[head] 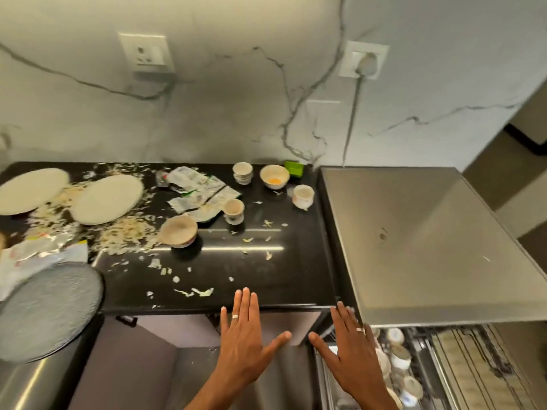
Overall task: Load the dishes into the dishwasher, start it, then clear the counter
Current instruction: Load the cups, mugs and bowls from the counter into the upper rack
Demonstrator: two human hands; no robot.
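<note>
Both hands hover flat over the counter's front edge, holding nothing: my left hand (247,340) and my right hand (347,347), fingers straight and spread. On the black counter (266,279) stand two white plates (108,199) (31,190), a bowl (179,230) near the middle, a bowl with yellow residue (274,176), and three small cups (242,172) (233,210) (302,196). At the right stands the steel dishwasher (429,247); its pulled-out rack (414,365) holds several cups and dishes below my right hand.
Food scraps (124,232) and torn wrappers (201,192) litter the counter. A foil packet (38,253) and a grey textured plate (47,309) lie at the left edge. A green box (294,168) sits by the wall. Two wall sockets, one with a cord, are above.
</note>
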